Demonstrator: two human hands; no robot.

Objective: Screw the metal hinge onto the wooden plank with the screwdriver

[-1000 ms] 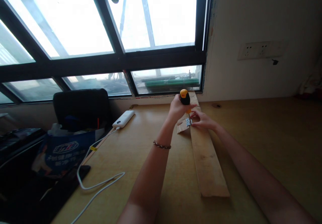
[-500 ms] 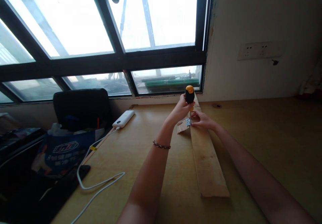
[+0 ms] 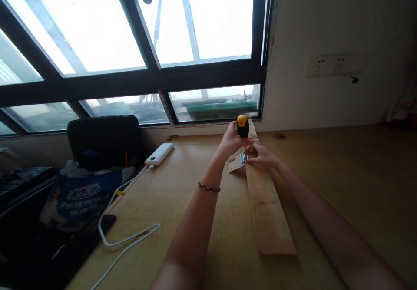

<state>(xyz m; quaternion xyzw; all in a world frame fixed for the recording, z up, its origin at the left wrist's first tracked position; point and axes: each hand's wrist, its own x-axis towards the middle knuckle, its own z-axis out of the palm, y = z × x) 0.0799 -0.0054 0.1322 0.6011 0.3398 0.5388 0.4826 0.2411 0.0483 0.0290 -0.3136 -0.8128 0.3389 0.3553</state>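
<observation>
A: The light comes only from the big window [image 3: 130, 34], which is overexposed, almost pure white.
B: Yes, and the left corner near the chair [image 3: 104, 140] is very dark. The desk [image 3: 342, 173] is dim and warm, the picture soft, the edges bent

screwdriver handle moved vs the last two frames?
Yes. The screwdriver in the left hand tipped right half a second ago, then came back left and lower, measured against the hinge on the plank.
</observation>
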